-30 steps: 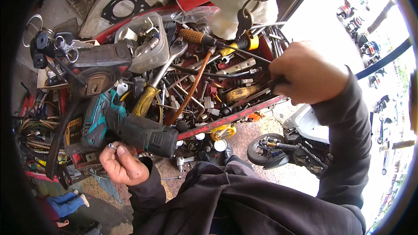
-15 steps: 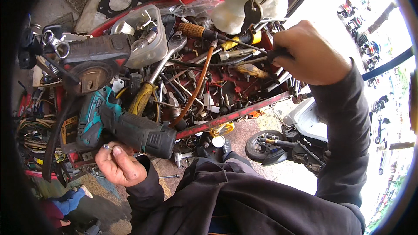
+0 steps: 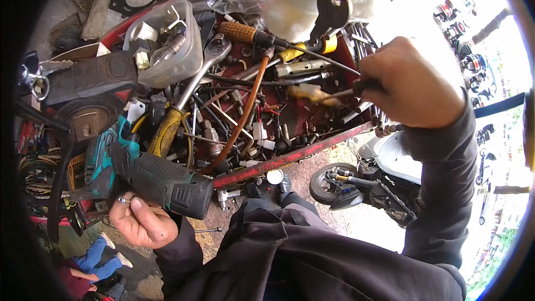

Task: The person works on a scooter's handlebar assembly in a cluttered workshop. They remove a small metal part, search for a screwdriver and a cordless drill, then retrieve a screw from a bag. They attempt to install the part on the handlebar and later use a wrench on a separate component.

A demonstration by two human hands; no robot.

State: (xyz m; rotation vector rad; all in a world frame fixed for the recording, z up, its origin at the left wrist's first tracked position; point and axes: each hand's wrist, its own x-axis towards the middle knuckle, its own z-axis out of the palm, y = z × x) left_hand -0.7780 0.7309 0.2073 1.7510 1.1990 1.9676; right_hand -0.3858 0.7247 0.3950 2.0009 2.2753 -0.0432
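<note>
One yellow-handled tool (image 3: 313, 94) lies nine o'clock of right grip (image 3: 411, 82), clasping dark object (image 3: 366, 86); left grip (image 3: 144, 223) pinching metal piece (image 3: 123, 200).

Downward head view, apparently near

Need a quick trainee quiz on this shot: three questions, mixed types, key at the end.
1. True or false: the left hand holds a small silvery metal piece at its fingertips.
2. Which of these is nearest that hand?
a) red cylindrical container
b) teal-and-black cordless power tool
c) flat black gasket
3. Fill in: in the picture, the open translucent plastic tub lies to the ____ of the silvery metal ratchet's round head.

Key: 1 true; 2 b; 3 left.
</note>
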